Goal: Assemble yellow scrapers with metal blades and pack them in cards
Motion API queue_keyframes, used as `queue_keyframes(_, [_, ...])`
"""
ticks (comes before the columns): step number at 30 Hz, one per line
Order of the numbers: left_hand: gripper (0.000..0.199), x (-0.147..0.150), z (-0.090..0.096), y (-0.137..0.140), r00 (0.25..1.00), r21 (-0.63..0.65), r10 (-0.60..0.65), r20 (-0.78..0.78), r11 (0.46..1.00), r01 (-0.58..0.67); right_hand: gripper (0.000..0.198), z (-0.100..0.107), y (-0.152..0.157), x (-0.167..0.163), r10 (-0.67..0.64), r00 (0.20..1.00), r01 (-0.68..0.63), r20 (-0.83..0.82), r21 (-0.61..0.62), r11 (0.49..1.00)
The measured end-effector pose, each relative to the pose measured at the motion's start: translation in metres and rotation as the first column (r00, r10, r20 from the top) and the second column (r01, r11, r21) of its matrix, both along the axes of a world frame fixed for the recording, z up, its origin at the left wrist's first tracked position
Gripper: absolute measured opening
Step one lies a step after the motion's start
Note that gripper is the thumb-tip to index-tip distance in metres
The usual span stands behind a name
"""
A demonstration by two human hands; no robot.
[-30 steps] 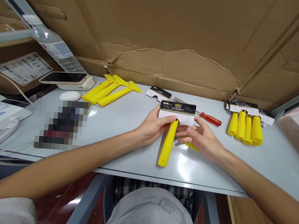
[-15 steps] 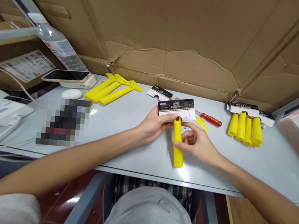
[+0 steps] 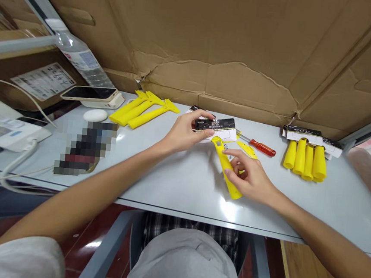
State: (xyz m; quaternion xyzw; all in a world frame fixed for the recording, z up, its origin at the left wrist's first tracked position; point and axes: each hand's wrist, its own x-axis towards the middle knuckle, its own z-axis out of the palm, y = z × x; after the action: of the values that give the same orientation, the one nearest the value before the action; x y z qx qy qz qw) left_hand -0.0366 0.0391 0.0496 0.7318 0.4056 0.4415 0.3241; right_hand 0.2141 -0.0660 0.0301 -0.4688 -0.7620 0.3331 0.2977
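My left hand (image 3: 186, 131) pinches the left end of a black-and-white cardboard header card (image 3: 226, 134), thumb in front and index finger over the top edge. From the card a yellow plastic scraper handle (image 3: 232, 188) slants down toward the table's front edge. My right hand (image 3: 250, 176) has its thumb and curled fingers closed on the side of that handle, with the index finger stretched near its upper end. Just behind lie a flat yellow scraper part (image 3: 247, 150) and a red-handled screwdriver (image 3: 262, 147). Another card (image 3: 193, 109) is partly hidden by my left hand.
Three yellow scrapers (image 3: 148, 117) lie at the back left. Several carded yellow scrapers (image 3: 307, 160) rest at the right. A phone (image 3: 90, 93), white oval object (image 3: 95, 115), bottle (image 3: 82, 56) and cables (image 3: 10, 171) occupy the left. Cardboard (image 3: 214, 37) walls the back.
The scraper handle has swung, its lower end moving right. My left hand has shifted left and up along the card, its index finger now over the top edge.
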Motion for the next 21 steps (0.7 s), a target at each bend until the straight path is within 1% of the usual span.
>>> queue_keyframes(2, [0.032,-0.003,0.003,-0.001,0.994,0.044,-0.02,-0.106,0.999,0.025,0.039,0.002,-0.002,-0.001,0.086,0.995,-0.089,0.049,0.063,0.994])
queue_keyframes(3, [0.029,-0.004,0.004,-0.001,0.989,0.035,-0.024,-0.148,0.999,0.03,0.037,0.002,-0.003,-0.002,0.114,0.991,-0.121,0.075,0.087,0.989])
queue_keyframes(5, [0.027,-0.005,0.003,0.001,0.977,0.001,-0.028,-0.213,1.0,0.029,0.037,0.002,-0.005,-0.004,0.132,0.985,-0.144,0.114,0.105,0.984])
queue_keyframes(10, [0.025,-0.01,-0.005,0.011,0.96,-0.017,-0.049,-0.276,0.999,0.046,0.039,-0.004,-0.008,-0.007,0.113,0.982,-0.123,0.153,0.055,0.991])
queue_keyframes(16, [0.019,-0.011,-0.014,0.018,0.928,0.09,0.004,-0.372,0.995,0.032,0.044,-0.011,-0.002,-0.011,0.059,0.974,-0.065,0.218,0.019,0.998])
queue_keyframes(19, [0.022,-0.01,-0.022,0.023,0.91,0.129,0.042,-0.412,0.992,0.013,0.045,-0.009,0.006,-0.018,0.021,0.957,-0.03,0.289,0.024,0.999])
queue_keyframes(21, [0.024,-0.01,-0.029,0.028,0.891,0.159,0.066,-0.449,0.987,0.007,0.044,-0.009,0.011,-0.024,0.015,0.94,-0.03,0.342,0.038,0.999])
